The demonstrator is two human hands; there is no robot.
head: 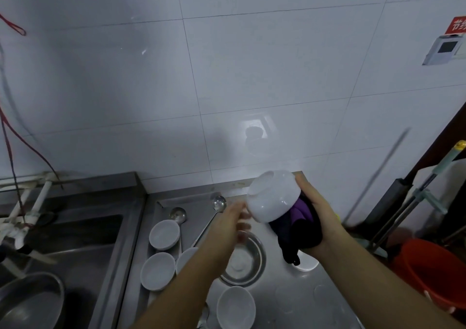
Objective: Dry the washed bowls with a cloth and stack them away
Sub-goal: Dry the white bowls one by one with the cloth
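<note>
A white bowl [272, 197] is raised above the steel counter [297, 301], tilted with its base towards the upper left. My right hand [319, 214] grips a dark purple cloth [298, 230] at the bowl's mouth, its fingertips reaching over the rim. My left hand [230, 224] is blurred, with straight fingers touching the bowl's lower left side. Several white bowls sit on the counter: one [164, 234] beside a ladle, one [157, 270] below it, one [186, 257] half hidden by my left arm, and one [235, 307] near the front.
A steel bowl [248, 259] sits under my hands, with a white dish [309, 264] peeking out below the cloth. Two ladles [177, 215] [219, 202] lie at the back. A sink [63, 238] holds a metal basin [30, 301] on the left. An orange bucket [433, 270] and mop handles [413, 202] stand at the right.
</note>
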